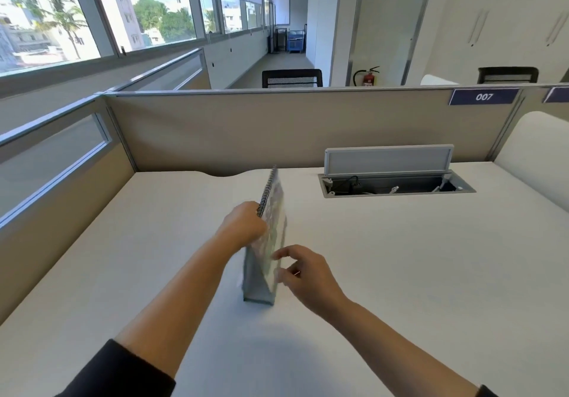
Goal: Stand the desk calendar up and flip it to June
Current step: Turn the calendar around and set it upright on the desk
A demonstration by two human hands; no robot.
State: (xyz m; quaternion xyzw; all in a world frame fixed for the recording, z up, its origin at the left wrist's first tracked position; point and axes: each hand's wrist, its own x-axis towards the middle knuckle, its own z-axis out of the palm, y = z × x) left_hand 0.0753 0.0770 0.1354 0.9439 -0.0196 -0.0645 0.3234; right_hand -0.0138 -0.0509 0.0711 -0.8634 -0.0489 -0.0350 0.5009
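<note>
The desk calendar [271, 239] stands on the desk [400, 258] — left hand [243, 224] grips its spiral edge, right hand's [308, 273] fingers loosely spread beside it.

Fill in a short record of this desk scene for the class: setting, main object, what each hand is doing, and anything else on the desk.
Setting: white office desk inside beige cubicle partitions
Main object: spiral-bound desk calendar, upright, seen edge-on, base on the desk
Left hand: grip closed on the calendar near the spiral binding
Right hand: fingers at the calendar's page edges, hold unclear
Also on desk: open cable hatch, lid raised
Month shown: unreadable
</note>
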